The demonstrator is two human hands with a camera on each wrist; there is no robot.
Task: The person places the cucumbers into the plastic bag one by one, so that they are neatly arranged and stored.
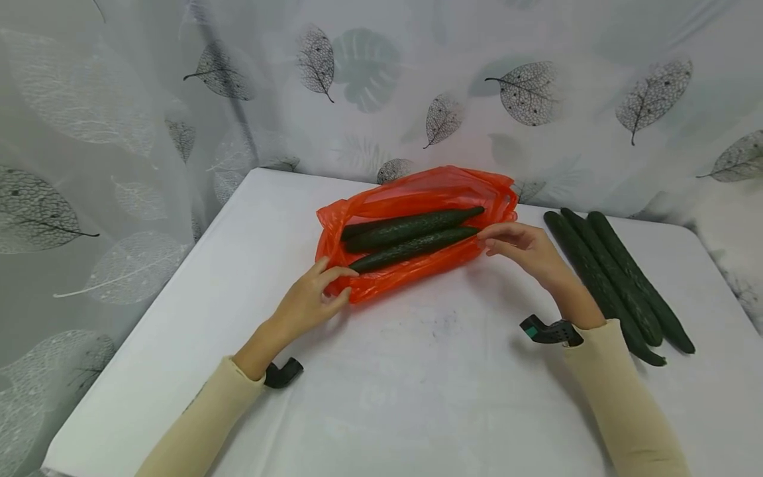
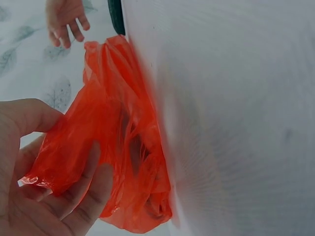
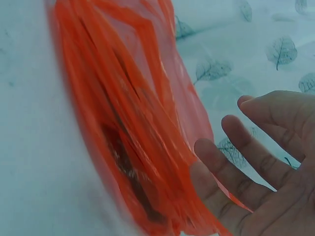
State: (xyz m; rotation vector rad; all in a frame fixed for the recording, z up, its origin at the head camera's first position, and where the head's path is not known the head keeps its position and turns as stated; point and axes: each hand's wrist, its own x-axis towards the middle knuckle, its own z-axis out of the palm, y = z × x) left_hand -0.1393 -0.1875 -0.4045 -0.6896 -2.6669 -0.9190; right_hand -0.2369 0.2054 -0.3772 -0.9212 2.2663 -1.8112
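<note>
Toward the far side of the white table [image 1: 381,411], a thin red bag [image 1: 411,274] lies on its side with its mouth gaping, and three dark green cucumbers [image 1: 411,250] rest inside it. From where I stand, the left hand [image 1: 306,298] is at the bag's left end, thumb and fingers parted and loosely bent about the plastic, with no firm squeeze that I can make out. The right hand [image 1: 527,252] reaches to the other end with its fingers slack and spread, their tips by the rim and the tip of the front cucumber; whether they touch, I cannot tell. That bag looks almost weightless, limp and crinkly, likely to slide against itself and tear if a stiff end pokes it, so I would take a good fold of the rim on each side rather than one thin edge. The cucumbers should be a different matter: long, firm, with some heft, a little slick on the skin, and apt to roll or snap if bent. I would pick each up round the middle, not by its narrow tip, and the same goes for the three loose cucumbers [image 1: 614,278] lying side by side at the table's right.
</note>
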